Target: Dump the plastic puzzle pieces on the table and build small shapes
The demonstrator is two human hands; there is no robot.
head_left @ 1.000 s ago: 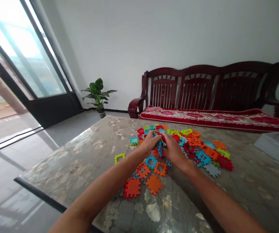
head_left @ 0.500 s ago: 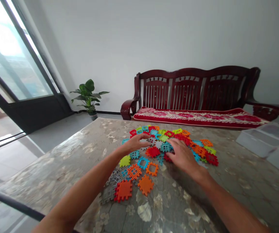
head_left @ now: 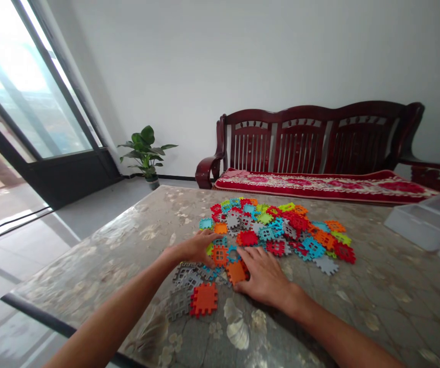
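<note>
Several toothed plastic puzzle tiles (head_left: 277,230) in red, orange, blue, green and grey lie spread over the marbled table (head_left: 376,301). My left hand (head_left: 194,247) rests flat on the near-left tiles, fingers stretched toward an orange framed tile (head_left: 220,254). My right hand (head_left: 263,276) lies flat beside it, its fingers covering part of an orange tile (head_left: 236,271). Near the table's front lie a solid orange tile (head_left: 204,299) and grey tiles (head_left: 179,299). Neither hand grips anything.
A dark wooden bench (head_left: 319,143) with a red cushion stands behind the table. Clear plastic boxes (head_left: 419,225) sit at the table's right edge. A potted plant (head_left: 146,153) stands by the glass door (head_left: 20,117) on the left.
Both hands let go of tiles they held together over the pile, then drew back toward me and now lie flat on the near tiles. The pile looks more spread out.
</note>
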